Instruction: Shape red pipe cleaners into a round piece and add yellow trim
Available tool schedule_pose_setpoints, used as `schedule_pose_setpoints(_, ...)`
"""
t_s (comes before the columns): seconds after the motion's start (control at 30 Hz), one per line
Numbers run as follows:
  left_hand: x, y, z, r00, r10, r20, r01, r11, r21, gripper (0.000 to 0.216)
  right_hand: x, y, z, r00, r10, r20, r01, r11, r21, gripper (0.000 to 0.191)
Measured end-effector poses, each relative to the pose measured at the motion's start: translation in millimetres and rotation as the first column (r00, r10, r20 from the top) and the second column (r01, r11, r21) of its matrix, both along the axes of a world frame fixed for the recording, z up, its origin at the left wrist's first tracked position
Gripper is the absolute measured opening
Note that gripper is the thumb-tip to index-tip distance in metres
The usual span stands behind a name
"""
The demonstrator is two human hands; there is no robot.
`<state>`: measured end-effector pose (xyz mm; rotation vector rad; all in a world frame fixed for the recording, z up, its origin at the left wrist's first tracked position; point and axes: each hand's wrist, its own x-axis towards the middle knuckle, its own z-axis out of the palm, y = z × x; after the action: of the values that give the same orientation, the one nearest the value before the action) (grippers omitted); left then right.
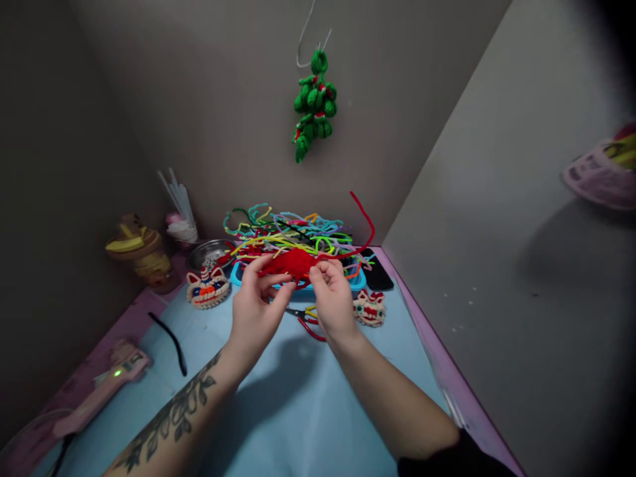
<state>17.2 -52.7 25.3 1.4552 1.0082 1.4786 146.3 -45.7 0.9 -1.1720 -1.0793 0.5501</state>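
Observation:
Fuzzy red pipe cleaners, bunched into a shaped piece point(298, 263), are held up in front of a light-blue tray point(358, 282). My left hand point(259, 306) curls its fingers around the left side of this piece, thumb near its lower edge. At the right side, my right hand point(334, 298) pinches it between thumb and fingers. A long loose red pipe cleaner point(371, 228) curves upward beyond my right hand. Beneath the hands lie pliers point(301, 315) with red and yellow handles, partly hidden by my right hand.
Many coloured pipe cleaners point(298, 228) heap over the tray. Two animal-face pieces point(207, 289) flank it, near a metal bowl point(199, 255) and a black phone point(381, 273). A pink glue gun point(112, 381) with a lit green light and a black pipe cleaner point(171, 344) lie left.

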Motion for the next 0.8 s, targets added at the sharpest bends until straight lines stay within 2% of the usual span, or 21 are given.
schedule_pose_setpoints(0.1,2.2,0.6,-0.4,0.998,-0.004,0.055,0.007,0.999,-0.052,0.065,-2.1,-2.8,1.5,1.000,0.005,0.018,-0.005,1.000,0.003,0.021)
schedule_pose_setpoints(0.4,-0.1,7.2,-0.6,0.985,0.020,0.172,-0.005,0.996,-0.086,0.051,-5.1,-7.3,7.0,0.994,0.101,0.029,-0.102,0.995,0.009,0.020)
schedule_pose_setpoints(0.57,-2.1,11.9,-2.3,0.976,0.003,0.216,0.016,0.996,-0.083,0.048,-5.3,-6.1,2.7,0.989,0.148,0.022,-0.148,0.989,-0.002,0.019)
schedule_pose_setpoints(0.7,-1.0,13.2,-2.1,0.981,0.013,0.196,0.011,0.993,-0.120,0.052,-8.4,-2.4,-3.6,0.964,0.243,-0.109,-0.244,0.970,0.009,0.018)
schedule_pose_setpoints(0.8,1.3,11.4,-1.8,0.986,0.004,0.165,0.013,0.994,-0.104,0.059,-12.1,0.1,-4.5,0.909,0.281,-0.308,-0.286,0.958,0.030,0.021)
